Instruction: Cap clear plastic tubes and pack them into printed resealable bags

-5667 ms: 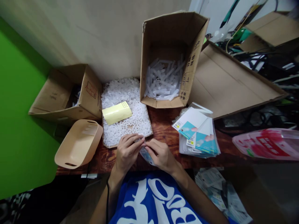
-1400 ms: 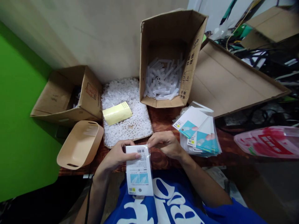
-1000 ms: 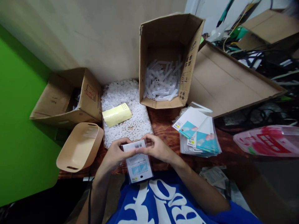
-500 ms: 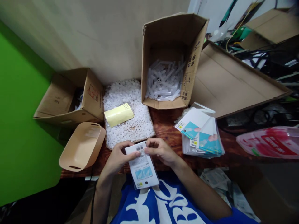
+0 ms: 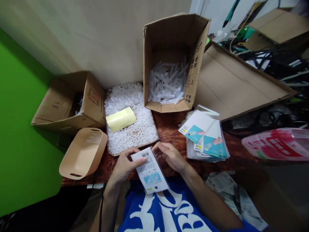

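Note:
Both hands hold a clear plastic packet with a white printed card [image 5: 151, 170] just above the table's front edge. My left hand [image 5: 124, 164] pinches its top left corner, thumb on the barcode end. My right hand [image 5: 170, 154] has its fingertips on the packet's top right edge. The card's back faces up, showing small text and a blue picture. Behind the hands lies a flat carton of small white plastic pieces [image 5: 130, 120] with a yellow sticker sheet [image 5: 120, 118] on top.
A tall open cardboard box with clear tubes [image 5: 169, 83] stands behind. A stack of similar packets [image 5: 205, 138] lies at right. A beige plastic basket [image 5: 83, 153] and another cardboard box [image 5: 70, 100] sit at left. A pink bag [image 5: 275, 145] lies far right.
The packet has been turned from folded between the hands to flat with its back up. In the last half second it tilted slightly to the right and moved a little lower.

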Demonstrator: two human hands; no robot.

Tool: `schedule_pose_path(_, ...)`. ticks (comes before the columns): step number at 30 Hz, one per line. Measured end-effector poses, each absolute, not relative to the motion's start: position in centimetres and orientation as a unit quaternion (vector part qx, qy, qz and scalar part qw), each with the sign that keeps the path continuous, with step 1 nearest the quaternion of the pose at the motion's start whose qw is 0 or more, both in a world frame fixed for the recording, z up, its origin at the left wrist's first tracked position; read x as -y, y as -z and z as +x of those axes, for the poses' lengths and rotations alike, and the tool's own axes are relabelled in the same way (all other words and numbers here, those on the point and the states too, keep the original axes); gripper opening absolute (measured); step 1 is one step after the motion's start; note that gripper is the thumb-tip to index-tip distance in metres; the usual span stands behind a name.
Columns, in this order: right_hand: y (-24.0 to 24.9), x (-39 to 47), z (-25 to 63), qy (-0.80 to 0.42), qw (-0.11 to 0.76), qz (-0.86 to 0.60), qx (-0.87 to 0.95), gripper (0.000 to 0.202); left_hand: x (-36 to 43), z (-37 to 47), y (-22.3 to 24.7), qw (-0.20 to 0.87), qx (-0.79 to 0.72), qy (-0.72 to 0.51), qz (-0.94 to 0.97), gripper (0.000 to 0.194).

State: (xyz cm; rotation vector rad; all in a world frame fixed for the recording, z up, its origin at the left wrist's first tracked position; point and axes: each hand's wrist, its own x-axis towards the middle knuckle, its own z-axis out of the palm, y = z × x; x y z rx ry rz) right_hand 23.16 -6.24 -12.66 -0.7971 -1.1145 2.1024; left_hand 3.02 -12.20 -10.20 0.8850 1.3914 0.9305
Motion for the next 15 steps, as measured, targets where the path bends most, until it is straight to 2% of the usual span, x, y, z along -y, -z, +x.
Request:
schedule_pose_path(4, 11.7, 6.8, 22.9, -0.752, 0.269, -0.34, 0.496, 0.042, 12.2, 3.2, 10.4, 0.564, -0.6, -0.406, 0.397, 0.031)
schedule_pose_path(7, 11.8, 7.0, 22.4, -0.733, 0.29, -0.364, 0.497, 0.045, 12.3, 3.5, 10.3, 0.545, -0.605, -0.405, 0.415, 0.029)
schedule_pose_path(12, 13.0, 6.8, 22.7, -0.787, 0.303, -0.33, 0.424, 0.047, 12.6, 4.0, 10.1, 0.562, -0.597, -0.401, 0.408, 0.029)
schedule_pose_path(15, 13.3, 6.6, 23.5, -0.802, 0.302, -0.311, 0.41, 0.043, 12.7, 4.0, 10.1, 0.606, -0.565, -0.393, 0.399, 0.029)
